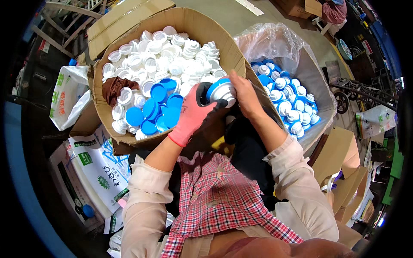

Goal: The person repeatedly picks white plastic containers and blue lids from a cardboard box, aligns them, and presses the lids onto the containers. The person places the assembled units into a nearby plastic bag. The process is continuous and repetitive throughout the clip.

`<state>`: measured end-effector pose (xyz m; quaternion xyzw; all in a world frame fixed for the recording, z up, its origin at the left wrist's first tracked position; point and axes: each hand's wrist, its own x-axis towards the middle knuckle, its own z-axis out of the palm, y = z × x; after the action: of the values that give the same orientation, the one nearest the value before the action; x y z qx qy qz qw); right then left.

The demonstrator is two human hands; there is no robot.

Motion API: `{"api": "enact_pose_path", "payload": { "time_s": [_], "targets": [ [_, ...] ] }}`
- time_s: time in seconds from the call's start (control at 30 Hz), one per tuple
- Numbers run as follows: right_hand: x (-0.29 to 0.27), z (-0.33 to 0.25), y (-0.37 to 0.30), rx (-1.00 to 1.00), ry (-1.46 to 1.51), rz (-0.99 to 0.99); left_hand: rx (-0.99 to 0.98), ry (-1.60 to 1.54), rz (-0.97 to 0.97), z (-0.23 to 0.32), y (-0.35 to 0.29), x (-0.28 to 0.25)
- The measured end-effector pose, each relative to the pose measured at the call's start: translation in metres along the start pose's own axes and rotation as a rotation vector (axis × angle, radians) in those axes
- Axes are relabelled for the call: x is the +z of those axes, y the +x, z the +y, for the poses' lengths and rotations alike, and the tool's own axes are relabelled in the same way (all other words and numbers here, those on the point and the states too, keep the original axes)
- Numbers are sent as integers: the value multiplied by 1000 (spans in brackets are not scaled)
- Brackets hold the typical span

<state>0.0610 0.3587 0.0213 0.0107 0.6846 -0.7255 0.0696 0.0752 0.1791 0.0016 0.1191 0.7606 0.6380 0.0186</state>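
Between my hands is a cap with a blue rim and a stepped white plastic spout piece [224,93]. My left hand [189,115], in a pink glove with black fingers and palm, is closed round its left side. My bare right hand [245,93] grips its right edge; some of the fingers are hidden behind the cap. Just beyond and to the left stands a large cardboard box [234,48] of white spout pieces [150,63]. Several flat blue caps [151,108] lie on the pieces near its front edge, beside my gloved hand.
Right of my hands, a plastic-lined box [320,92] holds several joined blue-and-white caps [287,107]. A brown cloth [117,88] lies in the left box. White plastic bags [71,96] and printed sacks [97,165] are at left; folded cardboard [340,157] is at right.
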Motion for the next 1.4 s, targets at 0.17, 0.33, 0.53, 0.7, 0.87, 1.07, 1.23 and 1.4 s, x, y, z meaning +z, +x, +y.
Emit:
{"api": "enact_pose_path", "payload": {
  "time_s": [0.17,0.33,0.53,0.7,0.87,1.07,1.23,1.4],
  "targets": [
    [13,1,5,-221,-329,225,127,318,222,0,-11,12],
    [19,19,15,-199,-245,294,89,265,178,13,-9,8],
    [19,28,17,-197,-273,308,113,384,226,16,-11,10],
    [24,9,10,-274,-337,233,223,446,177,19,-4,-2],
    [22,7,17,-164,-37,257,77,98,178,0,-5,8],
    [38,-7,21,-306,-391,217,217,345,183,10,-2,-8],
    [37,20,42,-266,-414,188,176,492,189,5,-4,-7],
    [24,37,57,-122,-210,81,-46,214,216,-7,12,-8]
  ]
}}
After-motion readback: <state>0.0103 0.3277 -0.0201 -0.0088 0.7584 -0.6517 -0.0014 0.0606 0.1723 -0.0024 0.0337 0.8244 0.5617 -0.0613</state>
